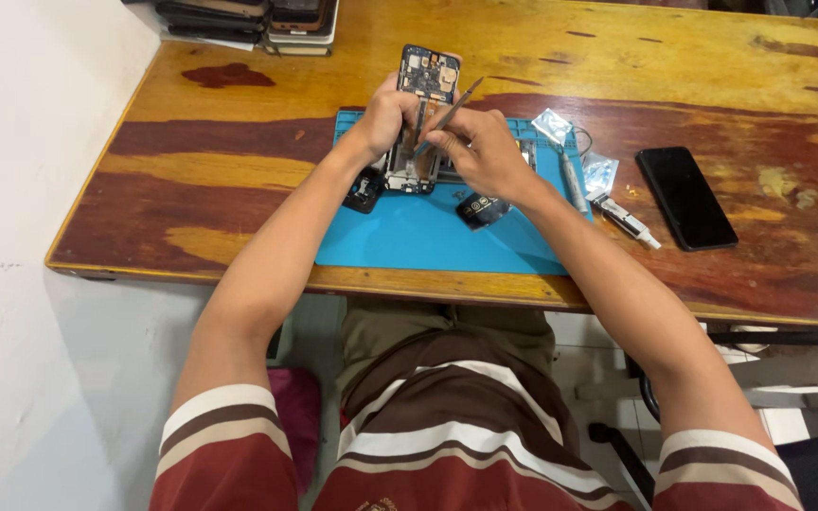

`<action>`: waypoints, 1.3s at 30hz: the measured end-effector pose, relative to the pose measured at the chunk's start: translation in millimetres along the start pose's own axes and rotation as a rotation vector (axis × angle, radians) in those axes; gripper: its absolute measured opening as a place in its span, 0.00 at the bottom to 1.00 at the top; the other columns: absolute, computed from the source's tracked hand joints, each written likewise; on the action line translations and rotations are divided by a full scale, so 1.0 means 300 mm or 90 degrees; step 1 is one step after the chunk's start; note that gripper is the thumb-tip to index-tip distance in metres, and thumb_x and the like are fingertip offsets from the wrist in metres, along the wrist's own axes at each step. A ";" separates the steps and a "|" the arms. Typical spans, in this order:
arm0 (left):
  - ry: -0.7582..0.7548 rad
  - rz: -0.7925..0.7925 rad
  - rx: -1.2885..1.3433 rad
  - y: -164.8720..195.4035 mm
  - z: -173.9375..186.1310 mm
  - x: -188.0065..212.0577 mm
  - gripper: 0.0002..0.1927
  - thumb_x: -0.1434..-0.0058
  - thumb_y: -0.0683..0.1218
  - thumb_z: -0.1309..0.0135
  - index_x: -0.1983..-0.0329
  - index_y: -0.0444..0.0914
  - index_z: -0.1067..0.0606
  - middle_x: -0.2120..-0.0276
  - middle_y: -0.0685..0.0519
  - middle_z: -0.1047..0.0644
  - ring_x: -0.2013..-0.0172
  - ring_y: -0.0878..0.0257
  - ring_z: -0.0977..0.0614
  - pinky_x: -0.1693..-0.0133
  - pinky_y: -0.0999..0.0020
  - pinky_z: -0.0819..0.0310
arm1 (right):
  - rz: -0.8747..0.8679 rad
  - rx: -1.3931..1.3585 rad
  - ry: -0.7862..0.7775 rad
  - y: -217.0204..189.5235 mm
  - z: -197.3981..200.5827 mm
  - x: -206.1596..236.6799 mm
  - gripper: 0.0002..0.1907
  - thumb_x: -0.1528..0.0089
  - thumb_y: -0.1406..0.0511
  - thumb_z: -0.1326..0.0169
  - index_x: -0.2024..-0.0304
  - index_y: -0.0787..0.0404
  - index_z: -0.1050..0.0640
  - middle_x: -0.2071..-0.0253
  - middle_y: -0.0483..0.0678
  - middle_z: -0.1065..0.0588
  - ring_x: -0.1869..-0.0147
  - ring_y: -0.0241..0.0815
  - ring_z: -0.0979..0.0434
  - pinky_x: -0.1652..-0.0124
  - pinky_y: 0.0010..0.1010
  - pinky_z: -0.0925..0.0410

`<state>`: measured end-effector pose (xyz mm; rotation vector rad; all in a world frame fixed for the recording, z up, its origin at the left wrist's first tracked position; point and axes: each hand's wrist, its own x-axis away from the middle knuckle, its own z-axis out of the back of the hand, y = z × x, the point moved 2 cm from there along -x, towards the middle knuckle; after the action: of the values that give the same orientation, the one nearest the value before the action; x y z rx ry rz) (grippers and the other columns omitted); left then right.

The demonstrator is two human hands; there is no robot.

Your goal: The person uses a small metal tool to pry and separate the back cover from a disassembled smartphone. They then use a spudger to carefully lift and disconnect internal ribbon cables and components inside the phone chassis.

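phone stack cut by top edge, opened phone partly behind hands

hands 2: left, right | opened phone 1 | tweezers 1 | blue mat 1 | black phone 1 | tube 1 | clear packets 2 | loose black parts 2 (on mat) | phone stack 1 (number in it unclear)

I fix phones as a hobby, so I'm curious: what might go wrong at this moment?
The tweezers in the right hand could slip and scratch the exposed board of the opened phone, which the left hand holds tilted. Loose parts on the blue mat could get knocked away.
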<state>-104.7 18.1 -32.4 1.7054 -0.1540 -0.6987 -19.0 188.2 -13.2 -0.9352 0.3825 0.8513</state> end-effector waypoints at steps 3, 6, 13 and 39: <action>-0.015 0.011 -0.012 -0.014 0.001 0.004 0.23 0.50 0.37 0.59 0.53 0.30 0.23 0.62 0.51 0.20 0.69 0.68 0.24 0.70 0.76 0.32 | -0.167 0.005 -0.063 0.017 -0.011 0.007 0.05 0.31 0.68 0.44 0.56 0.64 0.19 0.72 0.53 0.20 0.73 0.45 0.26 0.70 0.35 0.35; 0.026 0.025 -0.012 -0.013 -0.001 0.005 0.19 0.47 0.36 0.58 0.52 0.30 0.26 0.64 0.51 0.24 0.69 0.67 0.26 0.69 0.75 0.31 | -0.053 0.014 -0.020 0.009 0.000 -0.001 0.05 0.31 0.68 0.44 0.56 0.65 0.20 0.64 0.54 0.18 0.61 0.40 0.16 0.63 0.31 0.27; 0.027 0.023 -0.029 0.011 -0.010 0.007 0.21 0.51 0.37 0.58 0.53 0.31 0.26 0.64 0.52 0.21 0.70 0.67 0.25 0.70 0.75 0.29 | -0.124 0.014 -0.047 0.013 -0.002 -0.003 0.05 0.32 0.69 0.44 0.56 0.65 0.20 0.69 0.54 0.19 0.68 0.43 0.22 0.67 0.32 0.32; 0.018 0.013 -0.031 0.001 -0.009 0.007 0.22 0.50 0.37 0.59 0.52 0.31 0.25 0.62 0.50 0.22 0.67 0.65 0.24 0.66 0.75 0.29 | -0.095 0.015 -0.030 0.017 -0.005 -0.002 0.05 0.31 0.68 0.44 0.57 0.64 0.21 0.67 0.53 0.20 0.71 0.38 0.24 0.68 0.32 0.31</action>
<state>-101.5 19.4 -32.8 1.6641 -0.1343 -0.6578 -23.3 188.3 -16.5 -0.9095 0.2784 0.7297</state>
